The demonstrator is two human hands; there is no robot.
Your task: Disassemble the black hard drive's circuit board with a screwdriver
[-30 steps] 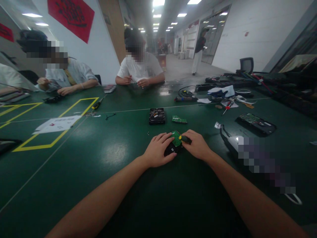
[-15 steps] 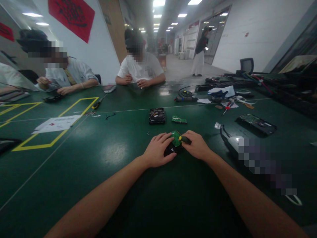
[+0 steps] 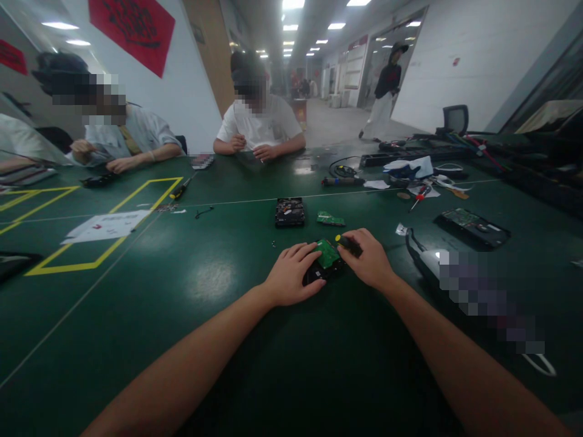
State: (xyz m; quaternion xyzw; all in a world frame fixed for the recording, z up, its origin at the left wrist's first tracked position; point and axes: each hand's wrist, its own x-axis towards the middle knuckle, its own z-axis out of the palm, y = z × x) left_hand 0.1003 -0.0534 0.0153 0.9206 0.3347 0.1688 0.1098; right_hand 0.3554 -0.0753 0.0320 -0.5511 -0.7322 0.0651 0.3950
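Observation:
A black hard drive with a green circuit board on top lies on the green table in front of me. My left hand rests on its left side, fingers curled over the casing and holding it down. My right hand is closed round a small screwdriver with a black and yellow handle, at the drive's right edge, its tip hidden by my fingers.
Another opened drive and a loose green board lie just beyond. A white device with a cable sits to the right, tools and cables at the back right. Two people sit across the table; one person walks in the corridor.
My right hand with the screwdriver has shifted a little up and to the right, off the board. The person in the corridor has walked to the right.

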